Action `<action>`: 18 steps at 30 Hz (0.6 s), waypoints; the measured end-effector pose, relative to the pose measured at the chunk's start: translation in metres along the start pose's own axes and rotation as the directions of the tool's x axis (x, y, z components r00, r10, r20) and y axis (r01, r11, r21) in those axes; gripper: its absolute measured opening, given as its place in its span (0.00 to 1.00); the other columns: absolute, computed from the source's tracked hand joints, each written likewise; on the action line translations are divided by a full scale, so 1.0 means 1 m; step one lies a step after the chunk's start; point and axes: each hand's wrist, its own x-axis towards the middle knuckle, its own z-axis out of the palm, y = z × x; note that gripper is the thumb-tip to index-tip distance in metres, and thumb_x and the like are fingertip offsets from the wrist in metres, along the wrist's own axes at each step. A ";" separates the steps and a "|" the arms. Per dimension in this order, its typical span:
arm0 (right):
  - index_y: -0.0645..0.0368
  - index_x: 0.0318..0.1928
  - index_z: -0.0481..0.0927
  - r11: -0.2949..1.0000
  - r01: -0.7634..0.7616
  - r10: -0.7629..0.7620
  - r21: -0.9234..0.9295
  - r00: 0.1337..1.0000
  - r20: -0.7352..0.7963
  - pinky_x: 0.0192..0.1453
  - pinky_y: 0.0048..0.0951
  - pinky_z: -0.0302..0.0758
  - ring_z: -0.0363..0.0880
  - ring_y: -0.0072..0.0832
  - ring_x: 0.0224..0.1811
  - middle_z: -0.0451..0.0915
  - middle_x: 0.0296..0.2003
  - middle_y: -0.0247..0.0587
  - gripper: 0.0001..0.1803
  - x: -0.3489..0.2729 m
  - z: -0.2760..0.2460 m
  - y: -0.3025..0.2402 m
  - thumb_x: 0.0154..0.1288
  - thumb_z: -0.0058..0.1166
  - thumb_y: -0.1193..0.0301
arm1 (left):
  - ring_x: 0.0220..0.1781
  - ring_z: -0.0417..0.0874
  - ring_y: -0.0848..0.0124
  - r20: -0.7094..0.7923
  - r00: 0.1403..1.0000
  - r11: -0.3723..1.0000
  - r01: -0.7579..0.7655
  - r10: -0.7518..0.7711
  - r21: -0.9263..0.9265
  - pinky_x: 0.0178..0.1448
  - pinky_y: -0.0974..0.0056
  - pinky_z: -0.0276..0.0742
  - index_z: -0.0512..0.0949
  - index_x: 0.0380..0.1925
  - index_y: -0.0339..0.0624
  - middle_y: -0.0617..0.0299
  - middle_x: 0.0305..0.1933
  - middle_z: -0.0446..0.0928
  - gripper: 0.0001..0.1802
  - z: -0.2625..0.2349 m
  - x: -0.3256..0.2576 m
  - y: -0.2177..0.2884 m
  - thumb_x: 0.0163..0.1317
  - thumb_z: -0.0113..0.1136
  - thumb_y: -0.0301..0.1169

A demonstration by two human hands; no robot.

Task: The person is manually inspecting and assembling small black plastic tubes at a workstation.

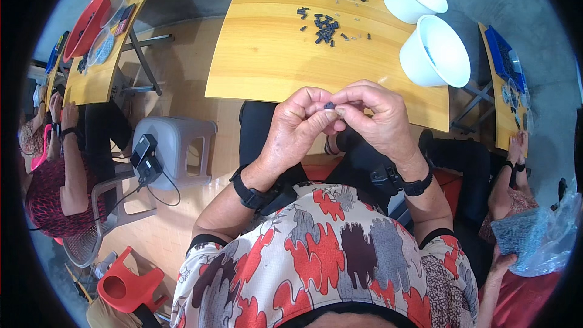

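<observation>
Bright, even light fills the view; white tubs look palest, the floor darkens beyond the grey stool. The dark piece shows little detail. Side tables bend and soften toward the black fisheye rim.

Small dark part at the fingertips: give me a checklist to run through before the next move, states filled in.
1. Small dark part held where the fingertips of the left hand and right hand meet: ok.
2. Condition and fit of that part: cannot tell; the fingers cover most of it.
3. Loose dark parts in view on the table, beyond the hands: ok.
4. All those loose parts gathered in one pile: not ok; several lie apart from it.
5. Both hands apart from the nearer white tub: ok.
6. What that tub holds: cannot tell; something bluish shows inside, too small to identify.
</observation>
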 end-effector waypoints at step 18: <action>0.63 0.33 0.77 0.998 0.051 -0.054 -0.029 0.993 -0.103 0.28 0.17 0.73 0.77 0.16 0.25 0.78 0.27 0.35 0.06 -0.004 0.001 0.013 0.55 0.51 0.84 | 0.34 0.79 0.79 -0.038 0.999 0.999 -0.019 0.018 -0.026 0.39 0.73 0.78 0.76 0.43 0.35 0.62 0.34 0.79 0.09 -0.003 0.001 -0.001 0.64 0.53 0.26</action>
